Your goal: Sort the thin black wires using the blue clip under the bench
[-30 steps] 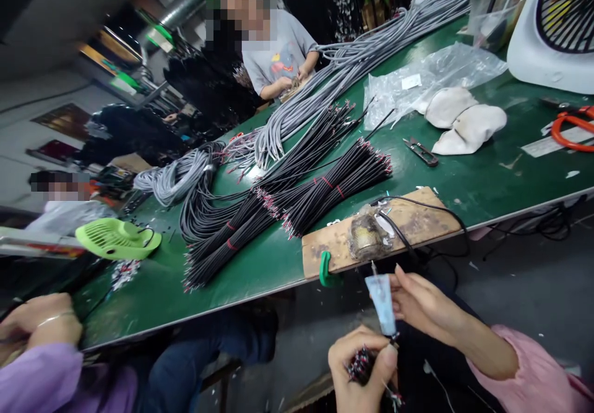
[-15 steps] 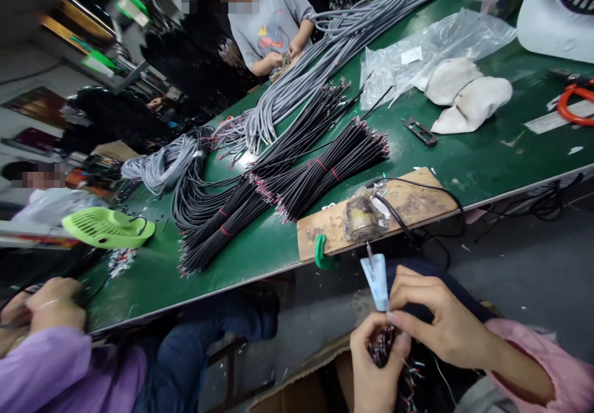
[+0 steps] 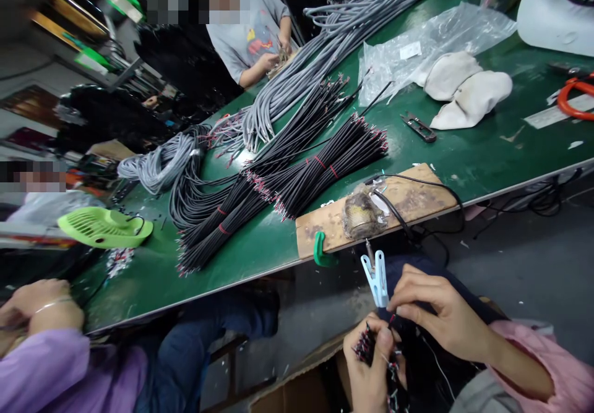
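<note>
Below the table edge, my left hand [image 3: 371,370] is closed around a bunch of black wires with red and white ends [image 3: 377,354]. My right hand [image 3: 436,317] is closed in a pinch at the base of a light blue clip-like tool [image 3: 378,272], right above the bunch. The tool stands upright with its two prongs pointing up. Just past it, a wooden board [image 3: 417,200] with a lumpy fixture [image 3: 361,214] is held to the green table [image 3: 260,246] by a green clamp [image 3: 320,252].
Bundles of black wires [image 3: 288,175] and grey cables [image 3: 297,85] lie across the table. Plastic bag, white cloths [image 3: 468,94], snips [image 3: 420,127], orange loop and white fan at right. Green fan [image 3: 104,227] at left. A person in purple sleeves [image 3: 41,363] sits left; another works far across.
The view shifted slightly. The blue tool turned so both prongs show, and my right hand's fingers settled lower on it against the wire bunch.
</note>
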{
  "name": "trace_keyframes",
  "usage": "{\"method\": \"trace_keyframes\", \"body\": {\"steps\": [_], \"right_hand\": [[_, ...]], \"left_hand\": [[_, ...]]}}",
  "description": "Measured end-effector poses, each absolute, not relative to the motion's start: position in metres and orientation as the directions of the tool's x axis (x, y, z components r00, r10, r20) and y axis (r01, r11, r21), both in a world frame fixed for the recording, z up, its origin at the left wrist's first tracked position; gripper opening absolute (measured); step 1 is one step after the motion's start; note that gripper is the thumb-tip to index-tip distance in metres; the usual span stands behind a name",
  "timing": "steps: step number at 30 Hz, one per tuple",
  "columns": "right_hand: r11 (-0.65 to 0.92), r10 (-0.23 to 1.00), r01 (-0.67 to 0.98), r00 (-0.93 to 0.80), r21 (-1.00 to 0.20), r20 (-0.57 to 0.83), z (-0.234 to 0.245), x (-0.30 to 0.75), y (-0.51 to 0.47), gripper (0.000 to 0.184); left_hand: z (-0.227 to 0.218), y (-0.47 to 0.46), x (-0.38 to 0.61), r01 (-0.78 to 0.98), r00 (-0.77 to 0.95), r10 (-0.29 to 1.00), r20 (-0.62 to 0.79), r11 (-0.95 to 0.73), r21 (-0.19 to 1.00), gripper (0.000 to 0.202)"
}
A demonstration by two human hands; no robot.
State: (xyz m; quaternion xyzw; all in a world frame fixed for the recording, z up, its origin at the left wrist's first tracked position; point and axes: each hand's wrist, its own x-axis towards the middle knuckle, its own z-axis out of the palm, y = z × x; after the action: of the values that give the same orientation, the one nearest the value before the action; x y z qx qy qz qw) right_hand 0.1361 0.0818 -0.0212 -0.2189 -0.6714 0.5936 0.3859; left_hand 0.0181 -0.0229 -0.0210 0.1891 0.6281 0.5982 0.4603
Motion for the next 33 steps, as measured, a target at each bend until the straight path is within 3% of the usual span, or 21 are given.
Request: {"method": "trace_keyframes", "body": {"steps": [5,11,13,15,18,20,22,28,33], "right_hand": [[0.307,0.744,-0.108,-0.593,-0.946,0.309,-0.017,0.138,0.08,0.012],[0.249,0.766,-0.07,-0.596,-0.966,0.24,-0.012,0.137,0.074,0.014],[0.137,0.776,-0.089,-0.609,-0.987,0.163,-0.012,0.136,0.073,0.016],[-0.09,0.738,-0.149,-0.674,-0.985,0.034,-0.015,0.134,0.074,0.019],[-0.504,0.556,-0.228,-0.823,-0.833,-0.111,-0.022,0.132,0.076,0.027],[-0.65,0.466,-0.24,-0.876,-0.721,-0.128,-0.026,0.129,0.078,0.033],[-0.669,0.463,-0.247,-0.876,-0.701,-0.132,-0.027,0.126,0.083,0.035],[-0.491,0.636,-0.32,-0.768,-0.81,-0.082,-0.007,0.106,0.108,0.051],[-0.576,0.627,-0.381,-0.773,-0.723,-0.093,0.005,0.093,0.114,0.049]], "left_hand": [[-0.025,-0.024,0.017,-0.18,-0.555,0.791,-0.258,0.189,0.965,0.034],[-0.027,-0.021,0.017,-0.026,-0.586,0.801,-0.122,0.132,0.991,0.029],[-0.028,-0.021,0.016,-0.02,-0.577,0.811,-0.099,0.108,0.994,0.026],[-0.028,-0.021,0.015,-0.043,-0.557,0.826,-0.089,0.078,0.996,0.021],[-0.025,-0.019,0.013,-0.026,-0.532,0.846,-0.031,0.021,0.999,0.013],[-0.018,-0.017,0.011,0.026,-0.523,0.852,0.028,-0.018,1.0,0.01],[-0.011,-0.015,0.006,0.091,-0.506,0.858,0.089,-0.05,0.995,0.008],[0.01,-0.006,-0.016,0.349,-0.376,0.869,0.321,-0.188,0.918,0.021],[0.014,0.004,-0.016,0.313,-0.436,0.845,0.311,-0.182,0.932,0.018]]}}
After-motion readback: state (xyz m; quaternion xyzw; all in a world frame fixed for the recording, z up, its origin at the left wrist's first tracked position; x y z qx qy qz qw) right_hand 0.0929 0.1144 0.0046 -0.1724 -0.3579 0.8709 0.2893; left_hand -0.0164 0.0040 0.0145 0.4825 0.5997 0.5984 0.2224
